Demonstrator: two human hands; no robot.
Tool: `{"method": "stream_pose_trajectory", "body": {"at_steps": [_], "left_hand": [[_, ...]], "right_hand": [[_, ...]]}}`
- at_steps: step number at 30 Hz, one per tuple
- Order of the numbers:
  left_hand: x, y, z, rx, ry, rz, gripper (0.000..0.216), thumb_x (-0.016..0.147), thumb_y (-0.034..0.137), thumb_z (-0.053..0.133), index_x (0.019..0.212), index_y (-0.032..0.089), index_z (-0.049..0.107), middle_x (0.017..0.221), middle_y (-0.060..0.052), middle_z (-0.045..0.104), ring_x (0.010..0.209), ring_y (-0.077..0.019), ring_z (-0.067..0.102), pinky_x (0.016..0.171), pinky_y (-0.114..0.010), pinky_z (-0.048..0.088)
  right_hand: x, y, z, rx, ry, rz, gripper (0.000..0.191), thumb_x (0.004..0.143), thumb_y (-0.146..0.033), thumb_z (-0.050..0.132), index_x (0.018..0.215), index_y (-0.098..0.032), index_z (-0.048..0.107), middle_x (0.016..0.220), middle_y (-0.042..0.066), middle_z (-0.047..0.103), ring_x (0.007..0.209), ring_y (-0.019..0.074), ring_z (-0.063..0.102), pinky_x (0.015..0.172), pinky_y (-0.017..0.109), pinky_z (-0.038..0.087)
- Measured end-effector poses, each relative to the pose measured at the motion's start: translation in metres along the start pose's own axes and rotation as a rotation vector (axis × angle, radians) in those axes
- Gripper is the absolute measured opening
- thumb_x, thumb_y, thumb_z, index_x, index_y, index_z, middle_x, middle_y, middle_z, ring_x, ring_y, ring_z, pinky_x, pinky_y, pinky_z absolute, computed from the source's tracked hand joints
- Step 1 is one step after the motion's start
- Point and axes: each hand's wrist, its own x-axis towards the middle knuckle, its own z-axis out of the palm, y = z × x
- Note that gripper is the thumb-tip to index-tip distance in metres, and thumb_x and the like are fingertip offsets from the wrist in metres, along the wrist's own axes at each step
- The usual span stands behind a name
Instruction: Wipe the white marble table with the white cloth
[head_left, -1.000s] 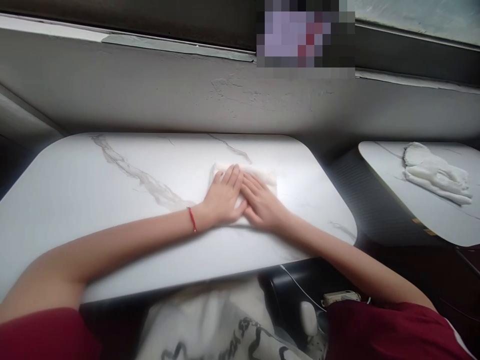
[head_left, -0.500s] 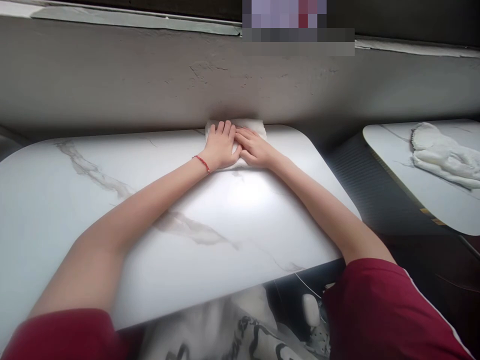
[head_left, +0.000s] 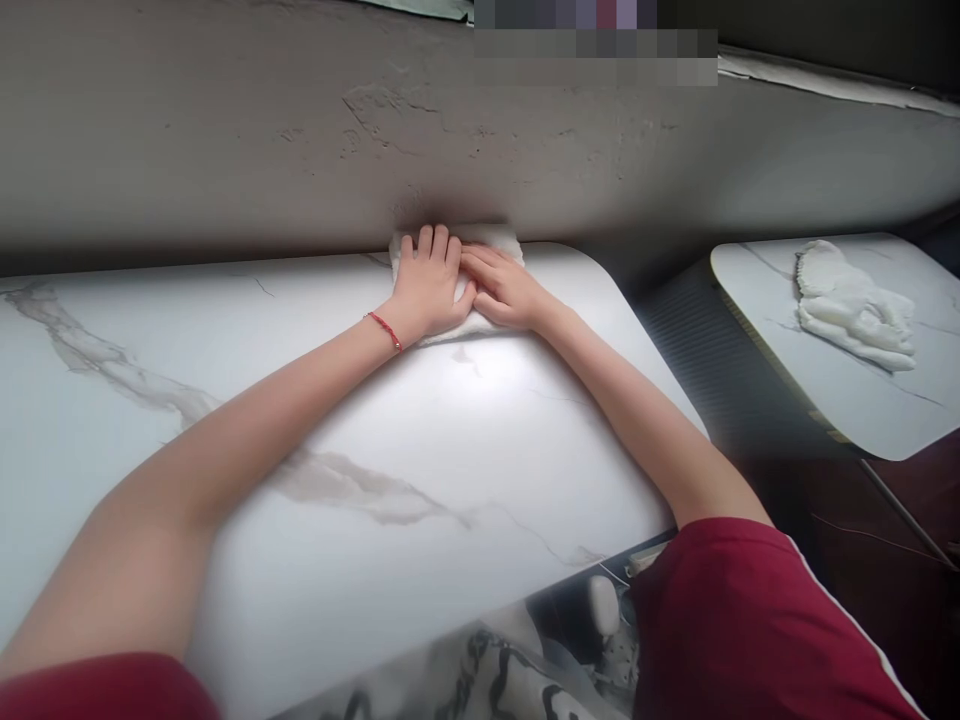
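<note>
A white cloth (head_left: 491, 236) lies folded on the white marble-patterned table (head_left: 420, 420), at its far edge against the wall. My left hand (head_left: 429, 285) presses flat on the cloth's left part, fingers stretched and apart, with a red string bracelet on the wrist. Beside it, my right hand (head_left: 508, 288) rests flat on the right part, its fingers pointing left and close to my left thumb and index finger. Both palms hide much of the cloth.
A scuffed grey wall (head_left: 247, 150) runs along the table's far side. To the right, across a dark gap, a second marble-patterned table (head_left: 922, 400) carries another crumpled white cloth (head_left: 851, 305). Below the near edge, a patterned fabric (head_left: 480, 680) shows.
The view has shifted slightly, so more of the second table and its cloth shows. Both hands remain flat on the cloth at the far edge.
</note>
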Motion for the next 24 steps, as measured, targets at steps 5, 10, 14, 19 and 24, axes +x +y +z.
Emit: {"method": "stream_pose_trajectory", "body": {"at_steps": [5,10,14,19,24], "left_hand": [[-0.003,0.0,-0.001,-0.021,0.049,0.006,0.057,0.095,0.037,0.042,0.14,0.002,0.051,0.152,-0.03,0.046,0.142,-0.0468,0.041,0.112,-0.061,0.03],[-0.005,0.0,0.0,-0.015,0.067,-0.005,0.052,0.096,0.036,0.042,0.136,0.004,0.055,0.147,-0.029,0.05,0.137,-0.0458,0.044,0.109,-0.059,0.032],[-0.01,0.002,-0.001,0.005,0.06,-0.013,0.051,0.098,0.035,0.039,0.135,0.005,0.055,0.145,-0.027,0.051,0.136,-0.0425,0.046,0.11,-0.054,0.033],[-0.015,0.0,-0.001,0.03,0.065,0.0,0.052,0.099,0.034,0.038,0.142,0.009,0.052,0.145,-0.024,0.052,0.134,-0.0393,0.048,0.11,-0.051,0.035],[-0.021,-0.002,0.0,0.005,0.085,0.024,0.051,0.099,0.033,0.039,0.142,0.009,0.053,0.143,-0.022,0.055,0.132,-0.0363,0.05,0.111,-0.048,0.035]], "right_hand": [[0.0,-0.004,0.0,0.008,0.048,-0.015,0.058,0.087,-0.03,0.038,0.14,-0.015,0.056,0.15,0.015,0.057,0.14,0.0325,0.051,0.119,0.055,0.042],[0.0,-0.006,0.003,0.017,0.08,-0.007,0.056,0.087,-0.03,0.038,0.138,-0.015,0.057,0.149,0.016,0.059,0.139,0.031,0.053,0.118,0.054,0.043],[-0.002,-0.008,0.007,0.04,0.104,0.031,0.054,0.091,-0.034,0.038,0.138,-0.017,0.058,0.147,0.014,0.061,0.139,0.0321,0.053,0.118,0.055,0.042],[-0.007,-0.016,0.01,0.045,0.127,0.098,0.054,0.094,-0.038,0.038,0.138,-0.018,0.06,0.148,0.012,0.061,0.141,0.0327,0.051,0.119,0.055,0.04],[-0.01,-0.029,0.011,-0.003,0.117,0.155,0.056,0.091,-0.033,0.037,0.14,-0.017,0.059,0.153,0.012,0.056,0.145,0.0312,0.048,0.121,0.054,0.038]]}}
